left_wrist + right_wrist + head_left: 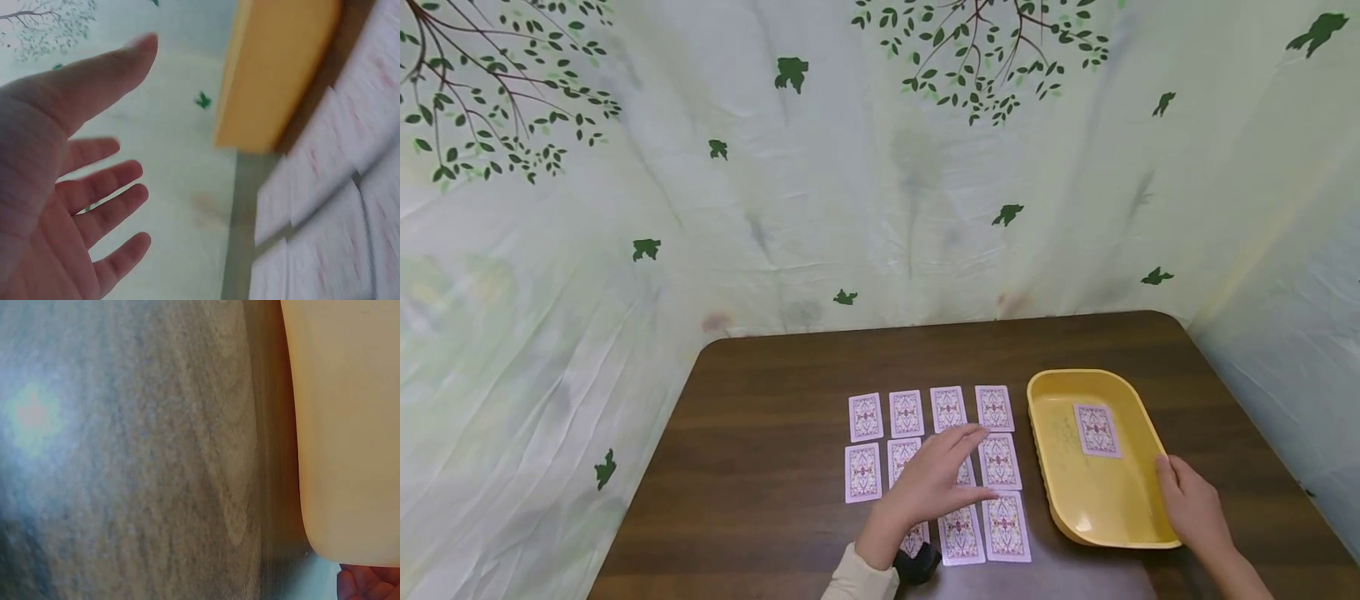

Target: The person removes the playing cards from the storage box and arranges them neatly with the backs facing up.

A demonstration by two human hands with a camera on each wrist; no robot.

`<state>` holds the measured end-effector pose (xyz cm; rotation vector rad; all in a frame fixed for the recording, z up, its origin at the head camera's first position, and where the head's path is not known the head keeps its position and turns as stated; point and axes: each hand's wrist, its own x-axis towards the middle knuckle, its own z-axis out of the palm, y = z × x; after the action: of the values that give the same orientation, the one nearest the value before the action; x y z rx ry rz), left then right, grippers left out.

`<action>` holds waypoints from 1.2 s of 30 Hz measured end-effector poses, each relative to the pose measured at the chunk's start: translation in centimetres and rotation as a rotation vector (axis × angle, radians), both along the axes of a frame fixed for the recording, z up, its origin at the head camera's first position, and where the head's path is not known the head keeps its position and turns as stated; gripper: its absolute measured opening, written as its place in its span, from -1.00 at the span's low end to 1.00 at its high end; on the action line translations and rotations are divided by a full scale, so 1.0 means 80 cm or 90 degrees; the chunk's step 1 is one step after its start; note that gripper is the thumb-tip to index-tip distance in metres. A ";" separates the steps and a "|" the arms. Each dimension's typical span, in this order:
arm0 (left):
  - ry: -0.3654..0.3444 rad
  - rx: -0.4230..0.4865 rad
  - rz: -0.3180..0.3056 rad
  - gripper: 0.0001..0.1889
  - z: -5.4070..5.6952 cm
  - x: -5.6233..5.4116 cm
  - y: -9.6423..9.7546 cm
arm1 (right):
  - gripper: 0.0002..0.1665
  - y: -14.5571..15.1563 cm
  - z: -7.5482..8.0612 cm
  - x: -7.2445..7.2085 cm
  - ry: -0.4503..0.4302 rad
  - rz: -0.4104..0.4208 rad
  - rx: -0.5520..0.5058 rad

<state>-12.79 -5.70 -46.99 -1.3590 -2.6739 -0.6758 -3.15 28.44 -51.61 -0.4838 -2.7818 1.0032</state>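
Note:
Several face-down cards with pink patterned backs lie in a grid on the dark wooden table. My left hand hovers over the middle of the grid, fingers straight and spread, holding nothing; the left wrist view shows its open palm with blurred cards beneath. A yellow tray stands right of the grid with one card lying in it. My right hand rests on the tray's near right rim, and the right wrist view shows the tray's wall close up.
A pale curtain printed with branches and birds surrounds the table on the back and both sides. The table's left half is bare wood. A small dark object sits under my left wrist near the front edge.

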 end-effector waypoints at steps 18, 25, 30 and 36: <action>-0.106 -0.130 -0.073 -0.02 0.002 -0.064 0.171 | -0.43 0.002 -0.002 0.002 -0.015 0.006 -0.012; -0.159 -0.138 -0.075 0.01 -0.013 -0.062 0.209 | -0.48 -0.001 -0.003 0.004 0.025 0.000 0.001; -0.176 -0.188 -0.059 0.04 -0.019 -0.064 0.232 | -0.52 0.000 -0.002 0.003 0.049 -0.002 0.007; -0.176 -0.256 -0.042 0.01 -0.019 -0.068 0.249 | -0.54 -0.001 -0.001 0.001 0.067 -0.006 0.012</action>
<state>-18.27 14.18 -48.53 -1.5467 -3.1267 -0.3635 -3.07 28.39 -51.69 -0.4288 -2.6909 0.9700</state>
